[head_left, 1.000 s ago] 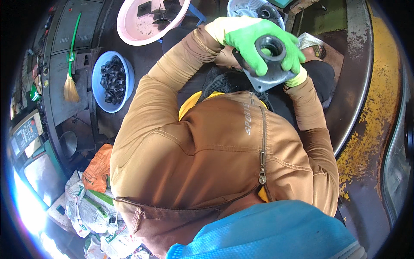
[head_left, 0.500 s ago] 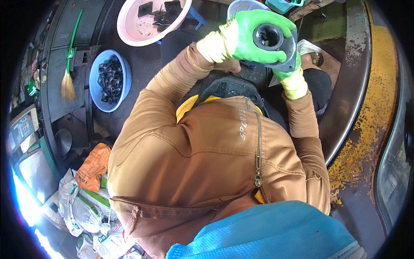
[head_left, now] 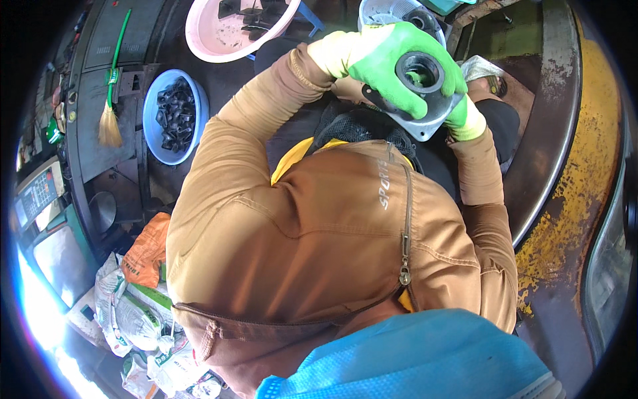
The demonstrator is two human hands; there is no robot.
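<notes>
Head view: thumb and fingers of the gloved left hand (head_left: 392, 63) curl around the round collar (head_left: 438, 74) of a black flanged part (head_left: 435, 108), upper right of the frame, gripping it from opposite sides; its plate (head_left: 425, 125) juts out below them; the right hand (head_left: 467, 120) meets the plate's right edge, fingers mostly hidden, their state impossible to tell; farther out, a pink basin (head_left: 211, 41) stands upper left of centre, a blue basin (head_left: 150, 126) of black pieces (head_left: 176, 113) at left.

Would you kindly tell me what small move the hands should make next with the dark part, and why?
Probably turn the part slightly: the left hand spreads over it and hides much of its flat face, while the right hand is at its right edge, so a small turn might show the covered side.
</notes>
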